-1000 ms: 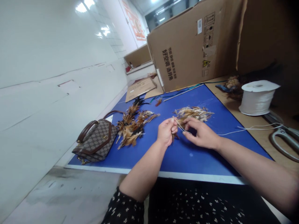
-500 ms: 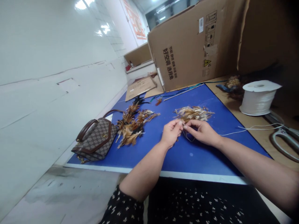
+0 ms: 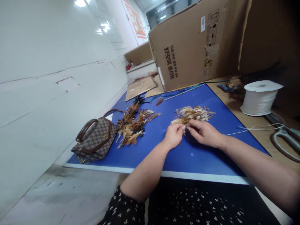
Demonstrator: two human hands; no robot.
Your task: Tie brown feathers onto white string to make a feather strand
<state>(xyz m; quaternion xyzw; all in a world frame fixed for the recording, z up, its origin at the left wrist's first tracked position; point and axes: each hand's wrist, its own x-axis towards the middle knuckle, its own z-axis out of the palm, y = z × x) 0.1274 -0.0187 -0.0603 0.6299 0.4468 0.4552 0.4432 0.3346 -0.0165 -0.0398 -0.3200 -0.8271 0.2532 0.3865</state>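
Note:
My left hand (image 3: 173, 136) and my right hand (image 3: 203, 132) meet over the blue mat, fingertips pinched together and almost touching. Between them runs a thin white string (image 3: 232, 133), with a small loop of it hanging below the fingers. Whether a feather is also caught in the pinch is hidden. Just beyond my hands lies a loose pile of brown and cream feathers (image 3: 195, 113). Left of it rests a feather trim (image 3: 131, 118), a strip of brown, tan and black feathers.
A brown patterned handbag (image 3: 97, 137) sits on the mat's left side. On the right stand a white spool of cord (image 3: 261, 98) and scissors (image 3: 284, 139). A large cardboard box (image 3: 187, 50) rises behind the blue mat (image 3: 145, 156). A white wall runs along the left.
My left hand has lowered and turned slightly, baring tan feathers at the near edge of the pile. Both hands stay close together, still pinching. The loop of string hangs differently.

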